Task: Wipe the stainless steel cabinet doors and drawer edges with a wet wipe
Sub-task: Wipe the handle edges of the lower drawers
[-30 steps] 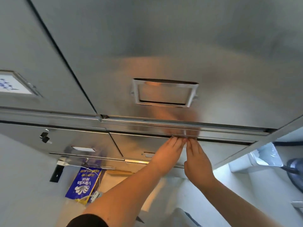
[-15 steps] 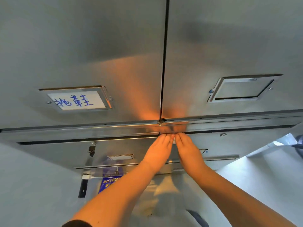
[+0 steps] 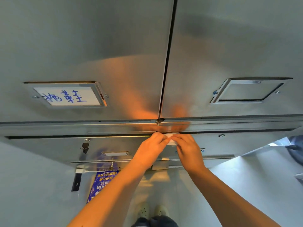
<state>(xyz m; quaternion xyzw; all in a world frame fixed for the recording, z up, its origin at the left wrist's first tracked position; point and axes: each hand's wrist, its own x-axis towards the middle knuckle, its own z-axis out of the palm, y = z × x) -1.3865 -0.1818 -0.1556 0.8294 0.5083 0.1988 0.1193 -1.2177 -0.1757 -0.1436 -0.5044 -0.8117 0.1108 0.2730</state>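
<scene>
L hand (image 3: 151,149) + R hand (image 3: 186,149) meet at the fingertips, fingers curled in, both pinching the white wet wipe (image 3: 170,140) betw them. Only a small bit of wipe shows, rest is under the fingers. Wipe sits at the top edge of the lower drawer front (image 3: 49,147), just under the horiz rail (image 3: 65,128), directly below the vertical gap betw the left door (image 3: 82,46) and right door (image 3: 237,38). Can't tell if wipe actually touches the rail. Blurry reflection of the hands shows on the rail + door bottoms.

Left door: label frame (image 3: 68,95) w/ blue handwriting. Right door: empty frame (image 3: 249,92). Small latch (image 3: 85,147) on the drawer front, left of the hands. Blue package (image 3: 101,184) lower down, partly behind the L forearm. Light shoes (image 3: 144,210) at the bottom, on the floor.
</scene>
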